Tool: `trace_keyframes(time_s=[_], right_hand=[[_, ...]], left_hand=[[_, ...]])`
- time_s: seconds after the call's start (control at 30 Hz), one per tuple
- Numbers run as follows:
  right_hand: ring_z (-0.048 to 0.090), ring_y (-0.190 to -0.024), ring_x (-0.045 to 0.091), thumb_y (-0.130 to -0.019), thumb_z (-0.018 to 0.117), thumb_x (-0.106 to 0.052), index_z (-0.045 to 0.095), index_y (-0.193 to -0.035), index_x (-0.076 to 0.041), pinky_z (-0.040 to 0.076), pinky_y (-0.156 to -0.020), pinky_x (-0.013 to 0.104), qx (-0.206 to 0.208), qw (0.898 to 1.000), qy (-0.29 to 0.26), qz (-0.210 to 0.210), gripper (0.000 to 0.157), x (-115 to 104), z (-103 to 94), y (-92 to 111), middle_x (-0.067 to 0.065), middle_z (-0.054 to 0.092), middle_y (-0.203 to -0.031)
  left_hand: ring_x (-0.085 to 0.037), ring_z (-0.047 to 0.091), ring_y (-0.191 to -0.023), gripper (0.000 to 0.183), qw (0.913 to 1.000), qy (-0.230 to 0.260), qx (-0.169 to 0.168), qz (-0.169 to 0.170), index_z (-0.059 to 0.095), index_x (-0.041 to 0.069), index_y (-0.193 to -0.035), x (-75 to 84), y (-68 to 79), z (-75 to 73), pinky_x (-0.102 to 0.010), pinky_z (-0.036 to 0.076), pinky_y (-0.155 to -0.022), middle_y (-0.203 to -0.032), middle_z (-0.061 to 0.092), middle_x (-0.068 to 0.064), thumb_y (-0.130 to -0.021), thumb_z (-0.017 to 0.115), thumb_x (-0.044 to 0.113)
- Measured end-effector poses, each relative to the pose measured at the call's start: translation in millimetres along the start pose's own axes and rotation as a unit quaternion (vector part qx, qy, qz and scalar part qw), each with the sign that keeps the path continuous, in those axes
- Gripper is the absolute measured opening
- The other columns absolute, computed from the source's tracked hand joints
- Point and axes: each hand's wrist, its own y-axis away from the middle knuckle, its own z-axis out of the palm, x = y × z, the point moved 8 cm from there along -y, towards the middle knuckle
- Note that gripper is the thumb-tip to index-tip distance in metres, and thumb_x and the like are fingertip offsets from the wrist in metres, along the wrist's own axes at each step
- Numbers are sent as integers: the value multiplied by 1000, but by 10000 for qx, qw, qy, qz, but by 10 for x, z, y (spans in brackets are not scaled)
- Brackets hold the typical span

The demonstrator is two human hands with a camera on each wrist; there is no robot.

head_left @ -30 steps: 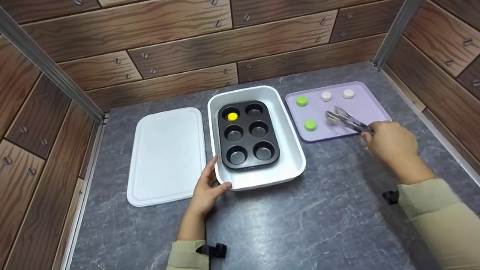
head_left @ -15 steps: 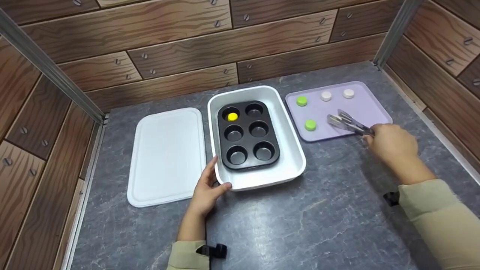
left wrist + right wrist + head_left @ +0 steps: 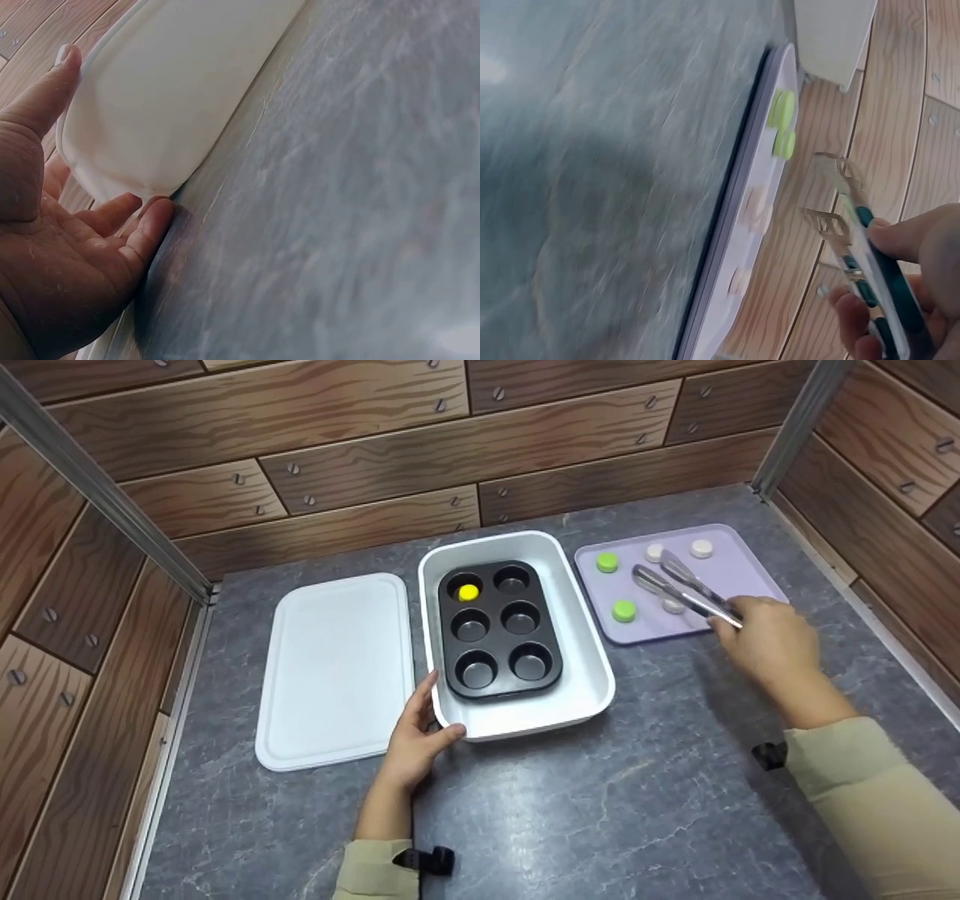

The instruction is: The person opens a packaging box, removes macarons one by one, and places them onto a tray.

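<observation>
My right hand [image 3: 772, 641] grips metal tongs [image 3: 694, 594] with dark green on the handles in the right wrist view. Their tips are spread above the purple tray [image 3: 739, 585], with nothing between them. Under the tongs lies a white round piece [image 3: 673, 605], partly covered by an arm of them. Two green round pieces [image 3: 624, 610] and two more white ones [image 3: 701, 548] sit on the same tray. With extended fingers, my left hand [image 3: 415, 742] touches the near left corner of a white deep pan [image 3: 559, 724]. Inside that stands a black muffin tin [image 3: 499, 641]; a yellow round piece [image 3: 468, 592] is in its far left cup.
Left of the pan a flat white lid-like board [image 3: 334, 675] lies on the grey marbled table [image 3: 540, 825]. Wood-patterned walls [image 3: 367, 457] with metal corner posts enclose the back and both sides.
The tongs have risen and shifted slightly left and away, spreading wider; the white piece beneath them now shows. My left hand, the pan and the muffin tin stay put.
</observation>
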Motion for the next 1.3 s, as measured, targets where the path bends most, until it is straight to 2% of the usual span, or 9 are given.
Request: trace_keyframes(time_s=[0.17,0.33,0.4,0.63,0.83,0.93,1.07,1.3], right_hand=[[65,-100,58,-96,76,-23,72,-122,2,47,-76,70,676,9962,-449,-331,36,-398,-12,-76,34,70,-113],[67,-100,57,-93,81,-23,71,-128,2,49,-80,68,989,9897,-838,-613,43,-762,22,-203,31,72,-117],[67,-98,56,-93,81,-24,72,-127,1,49,-79,68,887,9897,-883,-695,43,-878,78,-281,30,73,-114],[69,-100,50,-98,77,-28,73,-129,-5,51,-79,66,45,9929,-768,-911,39,-1277,342,-568,22,76,-114],[70,-103,47,-97,77,-30,76,-124,-8,53,-79,64,-443,9899,-460,-1266,35,-1655,511,-688,20,76,-115],[70,-100,47,-98,77,-32,76,-126,-9,53,-77,64,-669,9883,-255,-1350,36,-1755,601,-701,20,76,-113],[70,-98,46,-99,76,-34,77,-124,-10,53,-76,64,-764,9871,-147,-1403,35,-1817,670,-717,19,77,-110],[71,-92,45,-98,77,-38,79,-111,-9,53,-73,61,-941,9852,-40,-1433,31,-1999,747,-786,18,77,-99]], left_hand=[[-48,49,-140,97,10000,-75,16,-18,30,2,-165,14,-10,-6,-47,51,-108,-158,43,-33,-86,87,2],[-47,51,-139,96,9998,-210,18,-58,29,3,-166,5,-22,13,-46,51,-107,-157,45,-32,-88,85,-1],[-47,51,-139,96,9998,-203,5,-45,29,3,-166,7,-28,23,-46,51,-108,-157,45,-32,-88,85,-1],[-48,52,-138,97,9998,-199,14,-28,30,1,-165,-3,-21,24,-48,50,-109,-155,47,-33,-87,86,3],[-48,52,-137,96,9999,-154,65,-45,30,1,-165,-13,-9,22,-49,50,-109,-154,47,-33,-87,85,-1],[-47,53,-137,96,9998,-141,84,-69,30,2,-165,-20,-6,23,-48,50,-108,-154,48,-33,-87,86,1],[-48,52,-137,98,10000,-76,55,-31,30,2,-165,-20,-5,25,-49,50,-109,-155,46,-33,-86,88,5],[-48,50,-140,99,10000,-68,45,-35,30,2,-165,-3,0,-2,-51,48,-111,-156,45,-33,-86,89,6]])
